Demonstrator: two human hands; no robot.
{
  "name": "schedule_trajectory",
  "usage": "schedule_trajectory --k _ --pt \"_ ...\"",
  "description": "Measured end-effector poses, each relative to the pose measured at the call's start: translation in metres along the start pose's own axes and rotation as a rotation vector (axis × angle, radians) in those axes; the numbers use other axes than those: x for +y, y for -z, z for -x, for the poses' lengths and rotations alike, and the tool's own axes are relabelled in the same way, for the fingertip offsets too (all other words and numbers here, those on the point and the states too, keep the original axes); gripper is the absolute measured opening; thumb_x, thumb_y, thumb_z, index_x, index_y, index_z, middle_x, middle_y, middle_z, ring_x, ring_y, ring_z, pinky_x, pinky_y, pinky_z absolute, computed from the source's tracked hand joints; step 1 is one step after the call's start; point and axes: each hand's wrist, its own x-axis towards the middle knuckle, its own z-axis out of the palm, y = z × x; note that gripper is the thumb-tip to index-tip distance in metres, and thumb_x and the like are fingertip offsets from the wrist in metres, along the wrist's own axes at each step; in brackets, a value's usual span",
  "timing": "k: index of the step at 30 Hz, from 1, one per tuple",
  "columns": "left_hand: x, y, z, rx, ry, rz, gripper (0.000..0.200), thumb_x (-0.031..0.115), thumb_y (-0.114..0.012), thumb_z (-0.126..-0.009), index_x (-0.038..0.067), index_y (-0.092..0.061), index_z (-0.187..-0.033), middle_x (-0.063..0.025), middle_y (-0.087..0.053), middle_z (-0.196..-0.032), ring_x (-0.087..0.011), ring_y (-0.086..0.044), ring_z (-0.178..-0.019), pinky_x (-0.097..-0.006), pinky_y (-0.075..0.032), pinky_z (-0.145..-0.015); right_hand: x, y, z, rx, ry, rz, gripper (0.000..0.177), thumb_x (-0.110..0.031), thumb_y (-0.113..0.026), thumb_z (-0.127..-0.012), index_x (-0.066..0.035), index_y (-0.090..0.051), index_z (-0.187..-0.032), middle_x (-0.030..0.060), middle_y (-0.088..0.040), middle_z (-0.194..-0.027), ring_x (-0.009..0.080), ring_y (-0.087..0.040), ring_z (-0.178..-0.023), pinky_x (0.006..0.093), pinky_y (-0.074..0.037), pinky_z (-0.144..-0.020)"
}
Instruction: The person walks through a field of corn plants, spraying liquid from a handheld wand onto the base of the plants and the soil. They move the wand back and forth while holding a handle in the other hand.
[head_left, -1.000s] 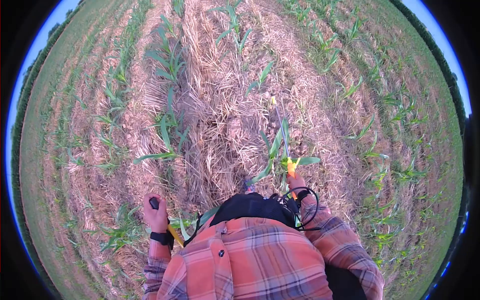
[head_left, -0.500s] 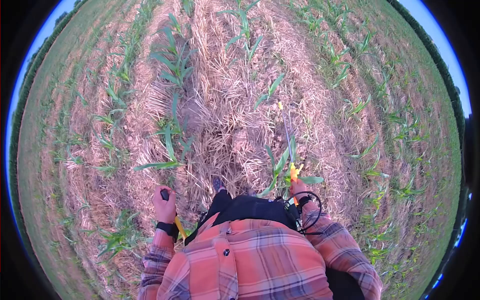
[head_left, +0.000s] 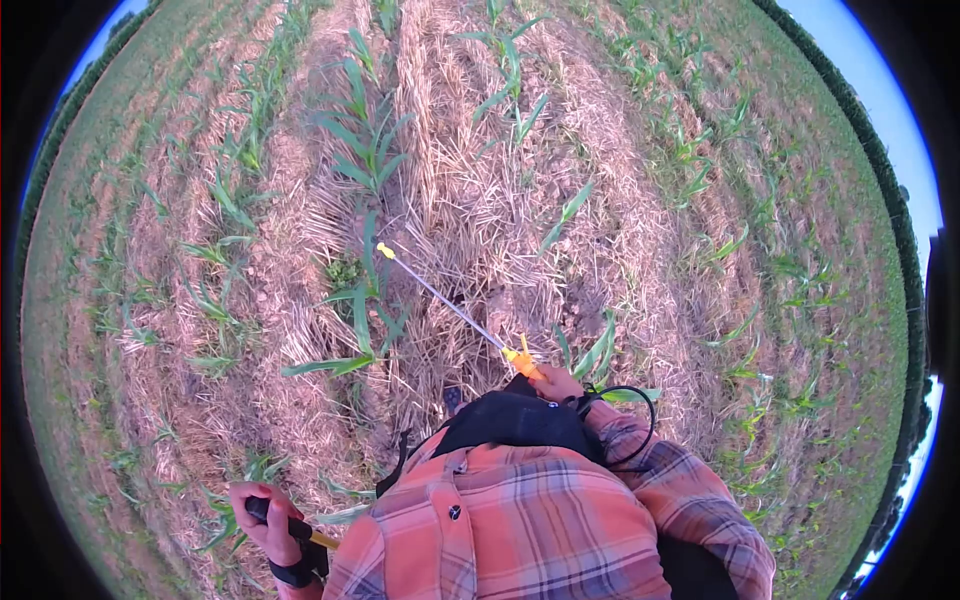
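Note:
My right hand is closed around the orange-yellow handle of a spray wand, just in front of my waist. The thin shaft slants forward and left, ending in a yellow nozzle beside the leaves of a young corn plant. At lower left, my left hand is wrapped around the black grip of a pump lever, whose yellow bar runs back toward my side. A black hose loops beside my right wrist.
Rows of young corn stretch ahead and to both sides. Dry straw covers the soil between them. Another corn plant stands near my right hand. A dark shoe shows below my waist. Trees line the field's far edge.
The wand has swung from pointing ahead on the right to pointing forward-left, its nozzle now at the left row. My left hand has moved down and left with the lever.

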Motion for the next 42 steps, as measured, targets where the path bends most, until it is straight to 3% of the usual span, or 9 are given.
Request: schedule_trajectory --k 6,12,20,24,26,29,30,32,42 --pt "-0.108 -0.067 -0.080 -0.024 0.236 -0.141 0.014 -0.001 -0.049 -0.077 0.007 -0.044 -0.086 0.0023 -0.041 -0.066 -0.0029 -0.037 -0.046 -0.0173 -0.031 -0.040 -0.024 0.021 -0.040 -0.086 -0.043 -0.032 0.022 -0.024 -0.054 -0.078 -0.004 -0.054 -0.086 0.0025 -0.055 -0.060 0.0108 -0.052 -0.054 0.0248 -0.040 -0.049" --pt "-0.193 -0.122 -0.137 0.019 0.081 -0.475 0.019 0.000 -0.054 -0.071 0.006 -0.047 -0.088 -0.0018 -0.046 -0.063 -0.0096 -0.043 -0.055 -0.0239 -0.034 -0.050 0.000 0.067 -0.086 0.143 -0.197 -0.097 0.022 -0.027 -0.054 -0.078 -0.005 -0.053 -0.080 0.0011 -0.053 -0.056 0.0091 -0.049 -0.043 0.0227 -0.037 -0.040" --pt "-0.202 -0.222 -0.215 -0.110 0.034 -0.777 0.009 0.011 -0.054 -0.073 0.008 -0.051 -0.080 -0.0088 -0.054 -0.064 -0.0241 -0.053 -0.057 -0.0316 -0.041 -0.055 0.059 0.160 -0.166 0.473 -0.367 -0.242 0.019 -0.022 -0.051 -0.077 -0.004 -0.056 -0.079 0.0048 -0.056 -0.058 0.0135 -0.054 -0.046 0.0266 -0.042 -0.043" --pt "-0.138 -0.270 -0.247 -0.074 0.060 -0.633 0.011 0.011 -0.058 -0.072 0.005 -0.050 -0.078 -0.0020 -0.049 -0.058 -0.0086 -0.045 -0.052 -0.0240 -0.038 -0.050 0.017 0.234 -0.163 0.576 -0.407 -0.237 0.030 -0.031 -0.056 -0.074 -0.001 -0.059 -0.081 0.0158 -0.059 -0.064 0.0268 -0.060 -0.064 0.0365 -0.046 -0.057" --pt "-0.108 -0.272 -0.258 -0.034 0.171 -0.408 0.014 0.007 -0.061 -0.069 0.005 -0.048 -0.075 -0.0001 -0.048 -0.058 -0.0066 -0.043 -0.053 -0.0219 -0.036 -0.049 0.070 0.248 -0.200 0.630 -0.383 -0.254 0.032 -0.032 -0.056 -0.073 -0.002 -0.059 -0.083 0.0167 -0.059 -0.067 0.0285 -0.060 -0.067 0.0373 -0.045 -0.059" --pt "0.006 -0.293 -0.256 -0.071 0.185 -0.257 0.014 0.005 -0.058 -0.070 0.004 -0.044 -0.068 -0.0010 -0.046 -0.057 -0.0089 -0.042 -0.052 -0.0234 -0.035 -0.048 0.067 0.286 -0.215 0.680 -0.306 -0.043 0.023 -0.026 -0.053 -0.077 -0.004 -0.057 -0.083 0.0063 -0.057 -0.060 0.0162 -0.056 -0.053 0.0301 -0.044 -0.048" --pt "0.021 -0.303 -0.253 -0.045 0.033 -0.298 0.014 0.012 -0.054 -0.072 0.004 -0.043 -0.071 -0.0014 -0.045 -0.054 -0.0071 -0.044 -0.040 -0.0185 -0.035 -0.038 0.070 0.295 -0.224 0.679 -0.297 -0.034 0.023 -0.026 -0.053 -0.077 -0.004 -0.057 -0.083 0.0063 -0.057 -0.060 0.0162 -0.056 -0.053 0.0301 -0.044 -0.048" --pt "0.034 -0.318 -0.255 0.051 -0.004 -0.420 0.014 0.012 -0.055 -0.073 0.004 -0.043 -0.070 -0.0007 -0.045 -0.055 -0.0061 -0.042 -0.040 -0.0189 -0.033 -0.038 0.088 0.304 -0.246 0.634 -0.380 -0.153 0.031 -0.031 -0.055 -0.073 -0.003 -0.059 -0.085 0.0194 -0.059 -0.075 0.0317 -0.059 -0.074 0.0401 -0.044 -0.064" --pt "-0.170 -0.389 -0.393 -0.049 -0.054 -0.782 0.016 0.019 -0.059 -0.073 0.006 -0.049 -0.069 -0.0091 -0.050 -0.054 -0.0246 -0.051 -0.050 -0.0338 -0.040 -0.049 0.013 0.314 -0.313 0.413 -0.052 0.241 0.036 -0.039 -0.051 -0.075 -0.008 -0.056 -0.093 0.0163 -0.059 -0.073 0.0325 -0.058 -0.071 0.0407 -0.044 -0.061"
